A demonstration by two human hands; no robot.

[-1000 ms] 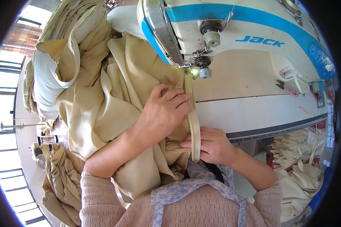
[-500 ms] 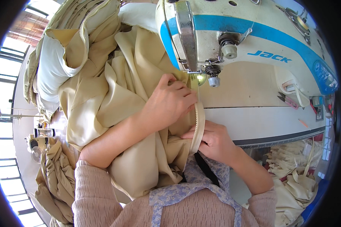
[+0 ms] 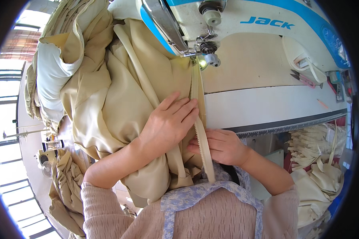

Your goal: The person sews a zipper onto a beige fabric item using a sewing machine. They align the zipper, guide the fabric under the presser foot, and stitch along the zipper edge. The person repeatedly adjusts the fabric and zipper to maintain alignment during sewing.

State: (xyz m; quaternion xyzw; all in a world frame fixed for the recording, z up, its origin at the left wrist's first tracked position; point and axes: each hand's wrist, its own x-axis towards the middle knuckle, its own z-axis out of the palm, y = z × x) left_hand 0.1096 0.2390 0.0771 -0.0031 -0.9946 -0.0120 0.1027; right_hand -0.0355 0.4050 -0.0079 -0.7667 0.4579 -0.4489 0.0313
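Note:
A large piece of glossy beige fabric (image 3: 95, 99) lies in folds under the head of a sewing machine (image 3: 263, 22). Along its right edge runs a zipper tape (image 3: 204, 149) with teeth, leading up to the lit needle area and hanging loose toward my lap. My left hand (image 3: 171, 123) lies on the fabric, fingers stretched out, fingertips against the zipper tape below the needle. Lower right, my right hand (image 3: 223, 147) is closed on the fabric edge, its thumb and fingertips partly hidden behind the hanging tape.
Snips with pink handles (image 3: 305, 79) and an orange stick (image 3: 322, 104) lie on the table's right side. A ruler strip (image 3: 283, 123) lines the front edge. Cream cloth pieces (image 3: 315, 183) pile up lower right. White-and-beige bundles (image 3: 54, 79) stand at left.
My left hand has slid down toward me along the zipper, away from the needle, and its fingers have flattened. The zipper loop has straightened. The whole view has shifted slightly.

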